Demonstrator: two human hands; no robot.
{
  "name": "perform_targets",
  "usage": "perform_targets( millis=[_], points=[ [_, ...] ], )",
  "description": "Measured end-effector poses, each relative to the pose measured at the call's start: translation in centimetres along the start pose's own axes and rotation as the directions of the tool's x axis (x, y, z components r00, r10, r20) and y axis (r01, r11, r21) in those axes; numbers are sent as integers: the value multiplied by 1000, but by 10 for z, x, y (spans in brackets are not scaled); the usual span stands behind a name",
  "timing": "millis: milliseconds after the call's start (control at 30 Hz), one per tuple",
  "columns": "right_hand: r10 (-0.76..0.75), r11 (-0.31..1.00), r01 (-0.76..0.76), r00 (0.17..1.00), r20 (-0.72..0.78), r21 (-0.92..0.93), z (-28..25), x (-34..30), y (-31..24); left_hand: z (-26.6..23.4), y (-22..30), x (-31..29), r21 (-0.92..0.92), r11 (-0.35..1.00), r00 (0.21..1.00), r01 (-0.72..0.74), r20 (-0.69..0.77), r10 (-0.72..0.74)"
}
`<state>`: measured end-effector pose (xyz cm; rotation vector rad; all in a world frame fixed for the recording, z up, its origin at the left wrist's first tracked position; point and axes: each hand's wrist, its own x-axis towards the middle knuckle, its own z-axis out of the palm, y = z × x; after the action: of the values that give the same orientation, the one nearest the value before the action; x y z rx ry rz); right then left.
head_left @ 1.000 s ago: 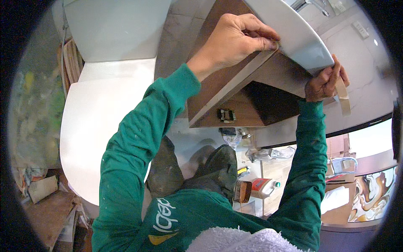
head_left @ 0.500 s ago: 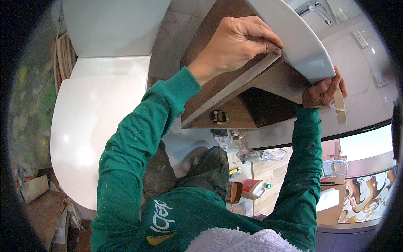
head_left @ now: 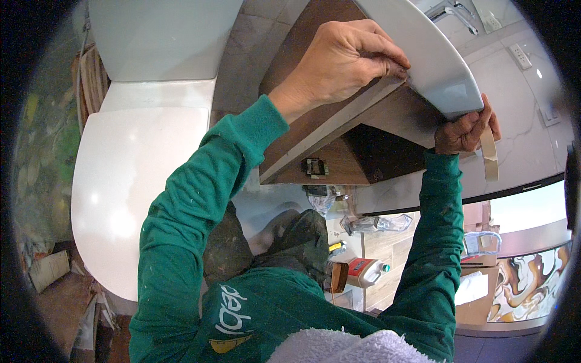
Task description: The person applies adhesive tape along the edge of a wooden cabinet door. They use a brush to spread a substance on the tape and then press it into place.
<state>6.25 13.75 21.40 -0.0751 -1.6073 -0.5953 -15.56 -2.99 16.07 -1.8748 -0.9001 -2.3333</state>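
Note:
My left hand is closed in a pinch at the seam where the white washbasin meets the brown wood-grain cabinet. What its fingertips hold, if anything, is too small to make out. At the basin's front right corner, my right hand has its fingers bent around a cream roll of masking tape. The roll shows edge-on beside the fingers, and part of it is hidden by them. The thumb lies close under the basin's rim.
A white toilet with its lid down stands left. An open cabinet compartment has a small dark metal fitting. Below lie plastic bags and a jug with a red label. A chrome faucet is at the top right.
Hardly anything differs. My left hand and forearm have shifted very slightly, the fingertips staying at the seam. My right hand keeps its place with the tape roll.

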Motion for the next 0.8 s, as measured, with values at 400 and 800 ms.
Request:
perform_targets(
  millis=[400, 800],
  points=[
    [31, 999, -29, 998, -47, 36, 3, -1, -1, -1, 4, 3, 119, 993, 1000, 11, 0, -11],
    [33, 998, -30, 998, -47, 60, 4, 0, -4, 7, 14, -5, 13, 955, 948, 295, -126, -291]
  ],
)
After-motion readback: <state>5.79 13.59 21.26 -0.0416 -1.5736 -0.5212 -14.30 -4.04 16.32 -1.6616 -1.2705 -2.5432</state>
